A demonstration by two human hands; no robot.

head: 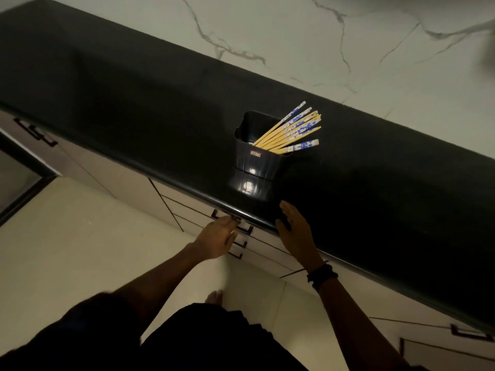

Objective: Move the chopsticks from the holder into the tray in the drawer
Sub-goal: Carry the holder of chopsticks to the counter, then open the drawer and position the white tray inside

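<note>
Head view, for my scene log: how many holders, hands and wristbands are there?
Holders: 1, glossy black plastic holder
Hands: 2, left hand, right hand
Wristbands: 1, black wristband on the right wrist
Total: 4

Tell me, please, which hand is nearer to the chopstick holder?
Right. The right hand is at the counter edge just before the holder; the left hand is lower, at the drawer handles.
</note>
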